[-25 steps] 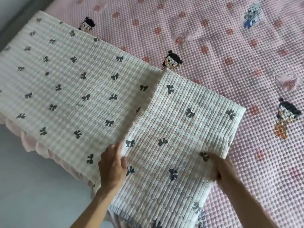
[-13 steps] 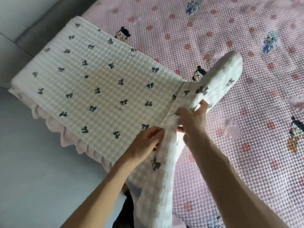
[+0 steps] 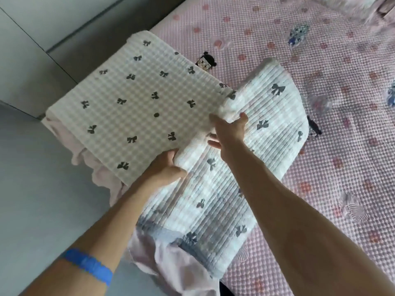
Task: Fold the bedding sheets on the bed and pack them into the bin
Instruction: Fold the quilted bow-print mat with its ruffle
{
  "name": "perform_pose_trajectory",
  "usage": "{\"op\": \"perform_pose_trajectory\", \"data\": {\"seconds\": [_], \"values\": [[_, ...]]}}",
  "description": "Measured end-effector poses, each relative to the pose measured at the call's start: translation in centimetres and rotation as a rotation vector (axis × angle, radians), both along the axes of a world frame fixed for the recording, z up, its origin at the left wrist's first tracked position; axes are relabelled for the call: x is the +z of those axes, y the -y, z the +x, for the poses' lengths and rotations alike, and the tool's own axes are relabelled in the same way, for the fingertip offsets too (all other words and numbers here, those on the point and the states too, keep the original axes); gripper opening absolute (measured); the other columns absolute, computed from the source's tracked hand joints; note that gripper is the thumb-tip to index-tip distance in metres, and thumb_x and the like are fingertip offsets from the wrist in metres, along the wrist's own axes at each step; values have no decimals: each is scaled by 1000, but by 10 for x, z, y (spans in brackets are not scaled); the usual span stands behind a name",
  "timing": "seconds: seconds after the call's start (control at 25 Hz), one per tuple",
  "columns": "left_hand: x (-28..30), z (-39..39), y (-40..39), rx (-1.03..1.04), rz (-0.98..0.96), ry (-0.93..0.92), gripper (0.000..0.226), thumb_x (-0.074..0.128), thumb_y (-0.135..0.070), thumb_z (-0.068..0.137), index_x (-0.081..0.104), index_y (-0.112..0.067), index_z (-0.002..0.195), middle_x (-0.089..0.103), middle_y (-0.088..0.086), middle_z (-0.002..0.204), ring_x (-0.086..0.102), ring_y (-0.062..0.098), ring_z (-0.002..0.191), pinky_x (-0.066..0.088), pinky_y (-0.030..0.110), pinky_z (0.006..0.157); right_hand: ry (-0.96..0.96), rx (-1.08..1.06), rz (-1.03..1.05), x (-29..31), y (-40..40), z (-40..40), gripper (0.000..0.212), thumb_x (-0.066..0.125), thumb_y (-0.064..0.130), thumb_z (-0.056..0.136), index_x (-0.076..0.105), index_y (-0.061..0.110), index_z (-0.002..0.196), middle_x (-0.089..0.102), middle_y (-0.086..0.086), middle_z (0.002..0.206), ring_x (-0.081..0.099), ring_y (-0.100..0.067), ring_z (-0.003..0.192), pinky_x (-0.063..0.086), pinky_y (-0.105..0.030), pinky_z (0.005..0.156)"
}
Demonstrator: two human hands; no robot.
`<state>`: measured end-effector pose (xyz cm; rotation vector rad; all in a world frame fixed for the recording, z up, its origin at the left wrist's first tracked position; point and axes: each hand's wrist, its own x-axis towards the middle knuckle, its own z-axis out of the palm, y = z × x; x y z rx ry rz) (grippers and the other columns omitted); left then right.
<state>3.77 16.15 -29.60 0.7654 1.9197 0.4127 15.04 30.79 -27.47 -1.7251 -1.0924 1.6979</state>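
A white quilted sheet with dark bow prints (image 3: pixel 136 103) lies along the left edge of the bed. Its right half (image 3: pixel 267 129) is lifted and turned over, ribbed underside up, curving toward the flat left half. My left hand (image 3: pixel 166 167) grips the raised edge of that flap at the fold line. My right hand (image 3: pixel 228 131) holds the same edge farther up, thumb on top and fingers curled under the cloth. No bin is in view.
The bed is covered by a pink bubble-textured spread (image 3: pixel 342 167) with cartoon figures. A pale pink frill (image 3: pixel 102 171) hangs over the bed's left side above a grey floor (image 3: pixel 32 189). Grey cabinet panels (image 3: pixel 32 50) stand at the upper left.
The view has shifted and the flap, which stood up on edge half a second ago, now arcs wider over the bed. Both hands have moved along the edge, still holding it.
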Motion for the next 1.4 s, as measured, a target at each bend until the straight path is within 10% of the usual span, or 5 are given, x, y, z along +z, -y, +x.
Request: {"op": "perform_pose_trajectory", "data": {"seconds": [0.4,0.68,0.8,1.04,1.4], "values": [[-114,-46,6,123,-123,-104,42,46,-38,100,41,-16,136,60,5,104,56,18,81,47,34,68,792,872,651,-143,43,116,59,57,36,92,39,27,147,25,-2,161,16,-26,149,17,-51,121],[-102,-54,12,119,-179,-334,47,54,-36,96,42,-19,138,60,-2,113,59,15,81,55,35,73,938,825,532,-152,22,158,76,39,61,96,-3,39,156,-12,5,165,-14,-24,151,-11,-58,118],[-110,-1,-19,-156,105,-755,56,55,-43,91,33,-28,141,48,8,132,55,25,105,53,48,84,877,893,273,-168,-2,158,79,32,76,90,-5,46,153,-15,11,163,-14,-24,151,0,-68,115],[-138,29,-49,-523,-268,-443,104,43,-85,73,-32,-55,138,-39,-2,154,-25,33,145,5,76,107,641,644,477,-167,10,179,70,47,67,86,26,44,148,20,12,158,28,-23,143,50,-56,93],[-130,22,-62,-551,-321,-356,103,53,-76,78,-28,-57,139,-42,-4,152,-27,34,144,3,78,105,786,646,459,-141,25,102,84,58,31,92,5,35,156,-8,-2,165,-8,-29,151,-4,-56,120]]}}
